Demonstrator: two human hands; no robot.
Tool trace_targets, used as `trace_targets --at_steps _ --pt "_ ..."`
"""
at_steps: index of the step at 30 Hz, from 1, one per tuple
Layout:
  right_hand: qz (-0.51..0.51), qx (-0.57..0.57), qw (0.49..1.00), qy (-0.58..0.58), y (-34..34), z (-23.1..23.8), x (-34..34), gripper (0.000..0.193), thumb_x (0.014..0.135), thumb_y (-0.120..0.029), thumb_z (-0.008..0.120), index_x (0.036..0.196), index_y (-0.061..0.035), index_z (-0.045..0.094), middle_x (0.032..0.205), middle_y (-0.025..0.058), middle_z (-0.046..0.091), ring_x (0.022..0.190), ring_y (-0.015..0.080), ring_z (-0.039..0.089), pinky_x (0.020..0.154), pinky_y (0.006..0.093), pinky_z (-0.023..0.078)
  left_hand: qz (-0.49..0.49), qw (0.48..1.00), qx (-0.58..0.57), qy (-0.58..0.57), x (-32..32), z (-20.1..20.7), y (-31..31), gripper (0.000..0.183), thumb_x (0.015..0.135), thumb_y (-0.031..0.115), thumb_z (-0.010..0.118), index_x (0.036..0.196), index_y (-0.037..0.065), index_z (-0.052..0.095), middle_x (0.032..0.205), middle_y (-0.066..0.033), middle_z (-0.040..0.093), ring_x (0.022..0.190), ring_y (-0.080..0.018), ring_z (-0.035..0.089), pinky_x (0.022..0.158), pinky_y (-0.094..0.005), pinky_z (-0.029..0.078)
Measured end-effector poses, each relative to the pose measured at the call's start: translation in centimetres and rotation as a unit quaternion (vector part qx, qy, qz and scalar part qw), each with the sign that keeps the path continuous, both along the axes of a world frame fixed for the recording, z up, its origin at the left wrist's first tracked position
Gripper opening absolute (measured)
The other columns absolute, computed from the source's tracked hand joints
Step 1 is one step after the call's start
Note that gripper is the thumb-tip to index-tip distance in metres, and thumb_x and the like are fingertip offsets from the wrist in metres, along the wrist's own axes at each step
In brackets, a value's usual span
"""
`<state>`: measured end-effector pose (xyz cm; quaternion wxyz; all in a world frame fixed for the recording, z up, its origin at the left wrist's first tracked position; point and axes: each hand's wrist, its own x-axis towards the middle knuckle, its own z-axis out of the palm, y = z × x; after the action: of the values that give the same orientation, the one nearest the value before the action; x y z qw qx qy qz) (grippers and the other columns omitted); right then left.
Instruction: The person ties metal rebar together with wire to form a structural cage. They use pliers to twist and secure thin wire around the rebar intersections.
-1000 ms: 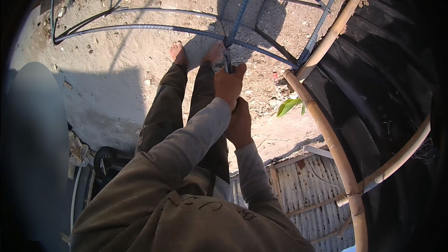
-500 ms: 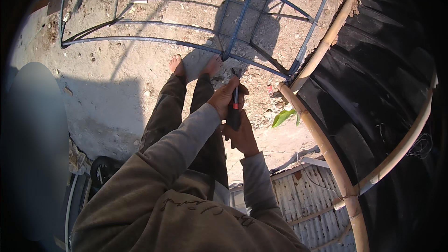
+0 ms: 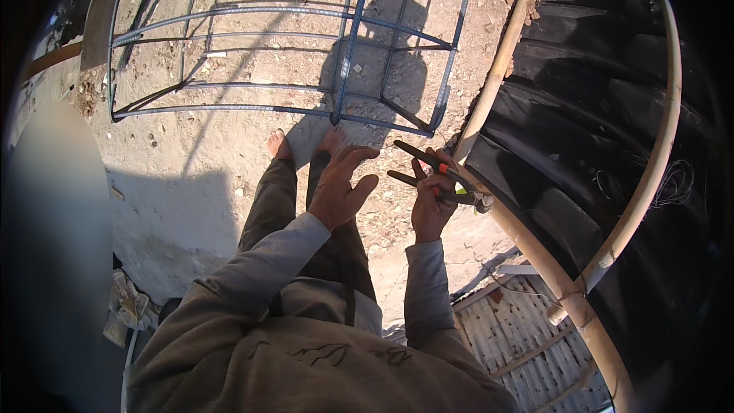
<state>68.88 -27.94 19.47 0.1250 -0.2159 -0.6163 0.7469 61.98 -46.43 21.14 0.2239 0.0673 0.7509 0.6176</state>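
A pair of pincers [image 3: 456, 183] with black and red handles is in my right hand [image 3: 432, 210]. Its handles are spread apart and point to the left; the metal head lies to the right, over the bamboo pole. My left hand [image 3: 342, 190] is empty, its thumb and fingers apart, a short way left of the handle ends. Beyond both hands stands a cage of ribbed steel bars [image 3: 237, 109], which neither hand touches.
A curved bamboo pole [image 3: 527, 240] runs along my right side, with black sheeting [image 3: 566, 134] beyond it. Corrugated panels [image 3: 527, 336] lie at the lower right. My bare feet [image 3: 279, 143] are on the pale, stony ground, close to the cage. A blurred grey shape [image 3: 61, 245] fills the left edge.
My hands have come apart; both were on the pincers before. The right hand has moved right with them, and their handles have opened. The view has shifted, showing more of the cage.
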Motion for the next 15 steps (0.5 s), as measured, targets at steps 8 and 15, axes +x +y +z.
trace_targets --at_steps 8,15 --pt "0.013 0.31 0.889 -0.336 2.7 -13.5 2.0 0.014 0.086 -0.004 0.059 0.099 -0.0007 0.063 0.105 0.017 0.062 0.095 0.0294 0.06 0.084 0.0392 0.047 -0.026 0.962 -0.269 0.042 4.5 -2.2 -15.3 0.029 0.08 0.005 0.061 0.109 0.002 0.061 0.109 -0.0181 0.06 0.103 -0.0366 0.059 0.089 -0.042 0.048" --pt "0.022 0.371 0.854 -0.363 2.4 -17.0 -0.1 0.03 0.085 -0.015 0.064 0.108 0.0036 0.061 0.098 0.023 0.064 0.092 0.0385 0.063 0.081 0.0452 0.049 -0.067 0.9 -0.427 -0.055 9.1 -3.1 -26.2 0.026 0.079 0.01 0.064 0.104 0.002 0.066 0.101 -0.0166 0.064 0.095 -0.0324 0.063 0.084 -0.0408 0.05"
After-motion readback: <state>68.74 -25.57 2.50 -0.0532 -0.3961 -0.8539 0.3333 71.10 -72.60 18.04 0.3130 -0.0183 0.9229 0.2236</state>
